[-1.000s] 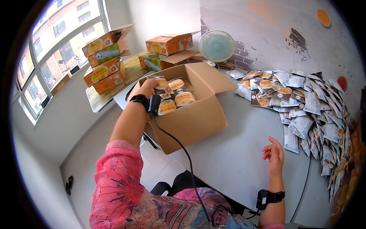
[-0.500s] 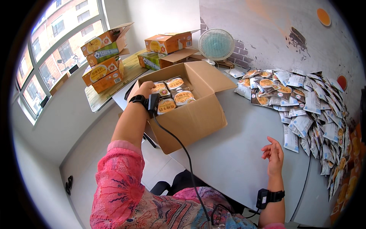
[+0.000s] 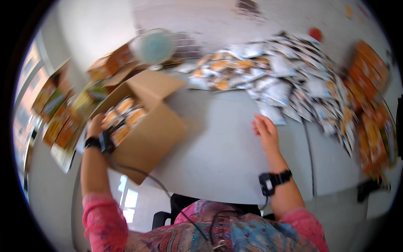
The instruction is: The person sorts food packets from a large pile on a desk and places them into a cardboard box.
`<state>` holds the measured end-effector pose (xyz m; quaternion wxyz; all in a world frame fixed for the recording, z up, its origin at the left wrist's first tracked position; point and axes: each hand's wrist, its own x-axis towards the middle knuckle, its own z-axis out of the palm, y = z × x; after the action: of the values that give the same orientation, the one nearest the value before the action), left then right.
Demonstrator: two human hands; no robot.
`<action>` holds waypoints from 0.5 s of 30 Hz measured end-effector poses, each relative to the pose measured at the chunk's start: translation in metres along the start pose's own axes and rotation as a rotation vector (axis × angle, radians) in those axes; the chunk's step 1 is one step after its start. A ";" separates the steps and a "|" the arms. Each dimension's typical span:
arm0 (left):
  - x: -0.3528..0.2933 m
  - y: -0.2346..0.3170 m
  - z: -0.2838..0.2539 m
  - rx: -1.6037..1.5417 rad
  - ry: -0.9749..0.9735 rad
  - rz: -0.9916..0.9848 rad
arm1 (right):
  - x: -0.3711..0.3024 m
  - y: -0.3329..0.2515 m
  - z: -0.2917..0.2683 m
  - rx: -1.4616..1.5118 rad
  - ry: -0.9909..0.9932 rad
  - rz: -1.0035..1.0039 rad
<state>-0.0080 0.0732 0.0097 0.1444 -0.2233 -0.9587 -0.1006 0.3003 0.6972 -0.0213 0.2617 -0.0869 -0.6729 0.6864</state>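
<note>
Left hand [image 3: 97, 126] rests in the box [image 3: 142, 126] on the packets [image 3: 126, 115], grip unclear. Right hand [image 3: 265, 132] hovers, fingers apart, near pouches [image 3: 294, 84]: probably light, slippery, best pinched at edges.

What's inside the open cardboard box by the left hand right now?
The cardboard box holds orange-and-white food packets lying flat in its top layer. The left hand rests at its edge. Anything beneath that layer is covered, and blur hides finer detail.
</note>
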 end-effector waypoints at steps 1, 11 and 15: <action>0.013 0.019 0.004 0.057 0.020 0.072 | 0.008 0.003 -0.014 -0.014 0.116 -0.013; 0.082 0.246 -0.028 -1.464 0.301 -0.424 | 0.024 0.016 -0.079 -0.120 0.599 0.212; 0.046 0.332 -0.026 -1.692 0.017 -0.199 | 0.024 0.023 -0.073 -0.141 0.446 0.247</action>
<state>0.1102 0.3770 0.0918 -0.0733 -0.1700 -0.5746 -0.7972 0.3085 0.7737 -0.0440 0.3111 -0.3357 -0.6291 0.6283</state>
